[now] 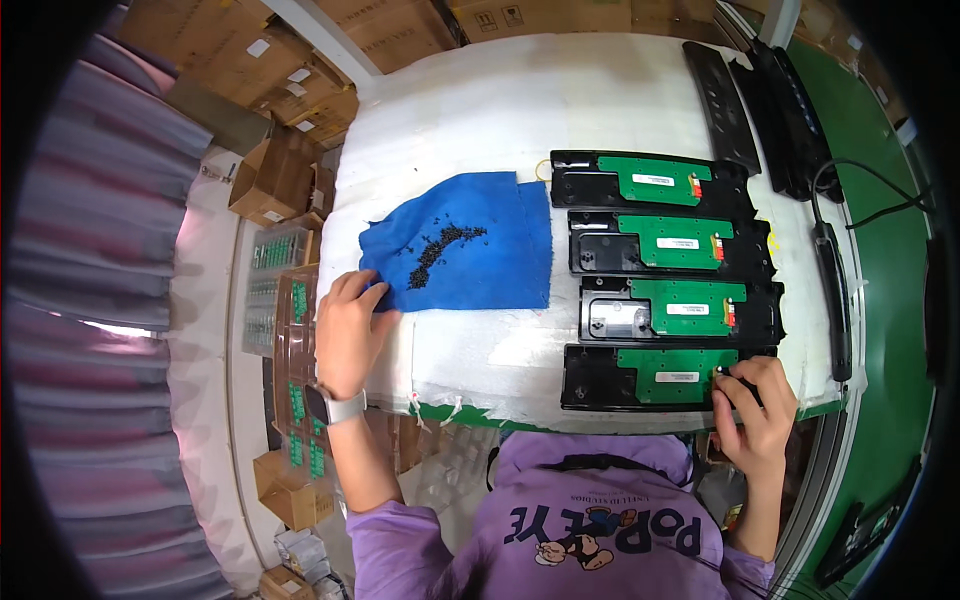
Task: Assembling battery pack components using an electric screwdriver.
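My left hand (352,325) rests at the near left corner of a blue cloth (520,270), fingers bent and slightly apart, thumb off the forefinger. On the cloth lies a curved heap of small black screws (432,255), with loose ones around it. My right hand (755,405) is at the right end of the nearest black plastic housing (600,385), fingertips pinched by the edge of its green circuit board (650,385). Those fingers hide whatever they hold. Farther back, three similar housings (595,235) with green boards lie in a column, each showing a red-and-white connector (718,250).
A black electric screwdriver (832,300) with a cable lies along the table's right side. Long black covers (720,105) sit at the far right. Left of the white-covered table (450,110), clear plastic trays (280,270) hold green boards. Cardboard boxes (280,170) stand left and behind.
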`<act>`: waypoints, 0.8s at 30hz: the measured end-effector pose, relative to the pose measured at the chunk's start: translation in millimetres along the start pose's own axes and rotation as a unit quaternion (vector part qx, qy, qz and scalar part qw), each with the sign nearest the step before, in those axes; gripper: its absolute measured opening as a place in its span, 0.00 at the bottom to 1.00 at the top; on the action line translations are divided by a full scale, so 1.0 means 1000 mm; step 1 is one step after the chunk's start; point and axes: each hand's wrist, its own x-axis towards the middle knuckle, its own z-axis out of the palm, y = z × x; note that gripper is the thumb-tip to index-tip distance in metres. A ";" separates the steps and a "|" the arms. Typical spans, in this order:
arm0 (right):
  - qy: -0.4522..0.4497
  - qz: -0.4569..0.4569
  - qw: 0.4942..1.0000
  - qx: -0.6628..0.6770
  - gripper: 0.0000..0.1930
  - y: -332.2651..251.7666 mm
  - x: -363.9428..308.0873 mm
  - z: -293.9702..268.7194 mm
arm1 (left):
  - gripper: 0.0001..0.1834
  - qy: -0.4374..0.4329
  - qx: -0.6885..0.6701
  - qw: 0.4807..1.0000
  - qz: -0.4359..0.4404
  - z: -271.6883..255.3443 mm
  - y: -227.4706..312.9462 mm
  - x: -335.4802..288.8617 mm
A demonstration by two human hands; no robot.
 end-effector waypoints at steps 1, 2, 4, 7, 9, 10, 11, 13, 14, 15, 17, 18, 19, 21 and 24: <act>0.003 -0.005 1.000 -0.002 0.12 0.000 0.001 0.002 | 0.12 0.001 0.040 0.999 0.026 0.007 -0.005 0.000; 0.005 -0.008 1.000 -0.003 0.12 -0.001 0.003 0.002 | 0.10 0.001 0.080 0.995 0.052 0.012 -0.007 0.000; 0.000 -0.018 1.000 -0.010 0.12 -0.002 0.006 0.004 | 0.09 0.046 0.104 0.990 0.081 0.017 0.001 0.003; -0.002 -0.019 1.000 -0.007 0.12 -0.004 0.008 0.005 | 0.10 0.134 0.127 0.980 0.078 0.013 0.008 0.018; -0.004 -0.020 1.000 -0.010 0.12 -0.004 0.009 0.004 | 0.12 0.185 0.128 0.971 0.076 0.007 0.012 0.026; -0.005 -0.018 1.000 -0.011 0.12 -0.005 0.009 0.003 | 0.12 0.186 0.128 0.971 0.075 0.004 0.013 0.030; -0.005 -0.020 1.000 -0.012 0.12 -0.005 0.010 0.003 | 0.12 0.192 0.126 0.969 0.090 0.002 0.014 0.034; -0.010 -0.018 1.000 -0.016 0.12 -0.006 0.011 0.003 | 0.12 0.198 0.123 0.967 0.106 0.000 0.016 0.040; -0.010 -0.019 1.000 -0.017 0.12 -0.007 0.012 0.004 | 0.12 0.198 0.124 0.966 0.113 -0.002 0.017 0.042; -0.008 -0.021 1.000 -0.006 0.12 -0.008 0.014 0.004 | 0.12 0.197 0.124 0.965 0.120 -0.003 0.018 0.043; -0.006 -0.024 1.000 0.007 0.12 -0.008 0.016 0.006 | 0.11 0.198 0.123 0.965 0.119 -0.007 0.020 0.043; -0.006 -0.025 1.000 0.004 0.12 -0.008 0.017 0.007 | 0.11 0.198 0.122 0.965 0.119 -0.009 0.021 0.043; -0.005 -0.026 1.000 0.003 0.11 -0.008 0.018 0.007 | 0.11 0.198 0.121 0.965 0.118 -0.010 0.021 0.042; -0.006 -0.029 1.000 0.002 0.11 -0.008 0.021 0.008 | 0.11 0.202 0.109 0.967 0.109 -0.012 0.019 0.038; -0.009 -0.034 0.999 0.001 0.11 -0.005 0.022 0.011 | 0.11 0.081 0.011 0.993 0.080 -0.021 0.016 0.026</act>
